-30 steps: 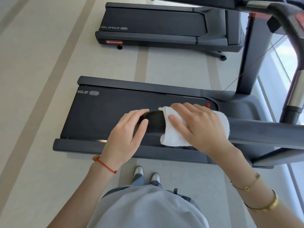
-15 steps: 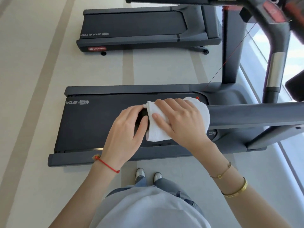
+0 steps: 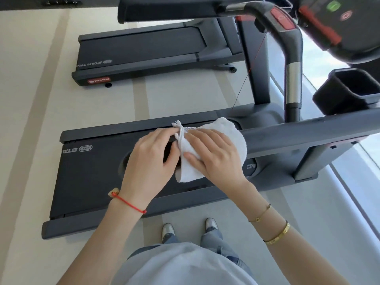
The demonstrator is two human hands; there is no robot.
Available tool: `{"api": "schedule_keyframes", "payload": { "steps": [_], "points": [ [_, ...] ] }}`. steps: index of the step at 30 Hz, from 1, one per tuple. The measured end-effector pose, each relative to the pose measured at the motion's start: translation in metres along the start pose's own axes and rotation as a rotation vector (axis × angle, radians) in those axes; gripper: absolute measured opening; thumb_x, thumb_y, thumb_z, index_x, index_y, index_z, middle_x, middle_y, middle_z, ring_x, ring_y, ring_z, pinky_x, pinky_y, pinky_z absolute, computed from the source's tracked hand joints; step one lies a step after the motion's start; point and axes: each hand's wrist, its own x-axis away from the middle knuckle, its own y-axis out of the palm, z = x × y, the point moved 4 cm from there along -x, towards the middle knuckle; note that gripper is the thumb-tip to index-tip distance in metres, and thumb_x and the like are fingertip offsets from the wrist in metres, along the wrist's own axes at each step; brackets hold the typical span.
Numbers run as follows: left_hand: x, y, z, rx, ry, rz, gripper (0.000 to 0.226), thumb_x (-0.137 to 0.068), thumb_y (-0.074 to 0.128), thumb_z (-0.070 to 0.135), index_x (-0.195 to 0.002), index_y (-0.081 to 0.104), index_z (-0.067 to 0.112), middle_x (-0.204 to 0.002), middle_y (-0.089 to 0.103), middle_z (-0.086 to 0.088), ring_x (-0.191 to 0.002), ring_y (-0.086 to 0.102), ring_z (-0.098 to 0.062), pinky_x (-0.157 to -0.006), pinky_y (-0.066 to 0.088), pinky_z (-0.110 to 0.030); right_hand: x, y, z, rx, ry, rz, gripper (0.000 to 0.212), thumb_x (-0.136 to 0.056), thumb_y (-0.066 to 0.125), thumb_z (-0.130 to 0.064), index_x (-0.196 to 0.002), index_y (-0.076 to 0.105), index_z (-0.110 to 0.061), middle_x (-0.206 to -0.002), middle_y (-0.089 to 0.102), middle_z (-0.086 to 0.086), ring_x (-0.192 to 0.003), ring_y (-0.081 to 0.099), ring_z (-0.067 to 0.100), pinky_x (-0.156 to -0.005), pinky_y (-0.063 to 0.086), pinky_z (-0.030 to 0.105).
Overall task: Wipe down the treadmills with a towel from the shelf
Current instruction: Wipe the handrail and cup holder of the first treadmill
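Observation:
A white towel (image 3: 232, 133) is wrapped over the near grey handrail (image 3: 298, 136) of the treadmill (image 3: 86, 175) in front of me. My right hand (image 3: 213, 159) lies flat on the towel and presses it around the rail. Beside it, my left hand (image 3: 152, 159) curls over the dark end of the same rail, its fingertips touching the towel's loose corner. The rail's end is hidden under both hands.
A second treadmill (image 3: 144, 50) stands further away across the pale floor. At upper right are the console (image 3: 349, 23), a curved handle with a red pad (image 3: 281, 19) and a black cup holder (image 3: 349, 91). My feet stand close to the treadmill's side rail.
The view has tilted up, showing more of the console. Both hands stay on the rail end; the towel's corner has lifted and bunched near my left fingertips.

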Motion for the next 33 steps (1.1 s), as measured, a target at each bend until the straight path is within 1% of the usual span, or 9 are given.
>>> {"api": "schedule_keyframes", "payload": {
  "steps": [4,8,13,15,20,23,27,30,33],
  "points": [
    [-0.008,0.022,0.028,-0.025,0.020,-0.012,0.024,-0.096,0.056,0.015,-0.117,0.066,0.013,-0.112,0.069,0.003,-0.099,0.063,-0.016,-0.092,0.051,-0.034,0.016,-0.019,0.044,0.038,0.016,-0.012,0.034,-0.100,0.050,-0.034,-0.106,0.071,-0.007,-0.106,0.071,0.004,-0.097,0.066,0.023,-0.087,0.050,0.036],
    [-0.014,0.045,0.049,-0.050,-0.001,0.014,0.020,-0.096,0.058,0.015,-0.112,0.070,0.015,-0.109,0.071,0.005,-0.095,0.064,-0.014,-0.089,0.049,-0.029,0.027,-0.041,0.106,0.102,0.133,-0.127,0.038,-0.101,0.041,-0.034,-0.091,0.070,-0.011,-0.079,0.067,0.002,-0.071,0.059,0.023,-0.068,0.046,0.035],
    [-0.021,0.062,0.059,-0.131,-0.038,0.073,0.017,-0.097,0.058,0.017,-0.104,0.074,0.013,-0.102,0.075,0.003,-0.088,0.068,-0.018,-0.093,0.050,-0.038,0.021,-0.049,0.142,0.119,0.273,-0.351,0.048,-0.099,0.026,-0.042,-0.073,0.057,-0.015,-0.060,0.056,-0.001,-0.057,0.050,0.024,-0.060,0.039,0.036],
    [-0.023,0.068,0.065,-0.168,-0.047,0.091,0.017,-0.098,0.057,0.017,-0.101,0.074,0.013,-0.099,0.075,0.003,-0.087,0.069,-0.018,-0.093,0.048,-0.037,0.014,-0.041,0.128,0.103,0.229,-0.405,0.051,-0.099,0.022,-0.046,-0.073,0.054,-0.015,-0.061,0.056,0.000,-0.058,0.050,0.025,-0.060,0.037,0.036],
    [-0.027,0.081,0.075,-0.274,-0.070,0.124,0.026,-0.100,0.050,0.022,-0.093,0.073,0.015,-0.084,0.074,0.005,-0.075,0.067,-0.020,-0.088,0.044,-0.036,0.023,-0.044,0.126,0.002,0.061,-0.416,0.056,-0.100,0.022,-0.054,-0.102,0.063,-0.017,-0.080,0.062,-0.001,-0.072,0.055,0.022,-0.071,0.042,0.036],
    [-0.026,0.082,0.073,-0.309,-0.103,0.146,0.032,-0.100,0.045,0.025,-0.088,0.073,0.018,-0.074,0.070,0.006,-0.067,0.061,-0.019,-0.087,0.042,-0.035,0.033,-0.059,0.162,0.041,0.151,-0.374,0.052,-0.099,0.026,-0.052,-0.088,0.063,-0.017,-0.071,0.061,-0.001,-0.067,0.055,0.024,-0.065,0.041,0.037],
    [-0.027,0.086,0.075,-0.389,-0.129,0.173,0.036,-0.100,0.040,0.025,-0.083,0.072,0.019,-0.066,0.065,0.006,-0.065,0.058,-0.022,-0.087,0.040,-0.035,0.027,-0.057,0.163,0.098,0.189,-0.356,0.047,-0.097,0.028,-0.043,-0.064,0.045,-0.015,-0.052,0.049,0.001,-0.050,0.047,0.026,-0.052,0.024,0.032],
    [-0.027,0.088,0.075,-0.424,-0.125,0.201,0.036,-0.100,0.040,0.022,-0.083,0.072,0.019,-0.065,0.064,0.005,-0.064,0.058,-0.022,-0.087,0.041,-0.036,0.019,-0.047,0.146,0.065,0.134,-0.411,0.046,-0.097,0.023,-0.044,-0.065,0.040,-0.016,-0.052,0.045,0.000,-0.048,0.043,0.026,-0.050,0.021,0.031],
    [-0.027,0.089,0.075,-0.443,-0.107,0.219,0.035,-0.100,0.041,0.021,-0.082,0.071,0.019,-0.064,0.063,0.005,-0.063,0.057,-0.021,-0.085,0.041,-0.036,0.025,-0.051,0.150,0.023,0.090,-0.482,0.055,-0.100,0.016,-0.049,-0.083,0.056,-0.016,-0.066,0.054,-0.001,-0.061,0.049,0.024,-0.059,0.036,0.035]
  ]
}}
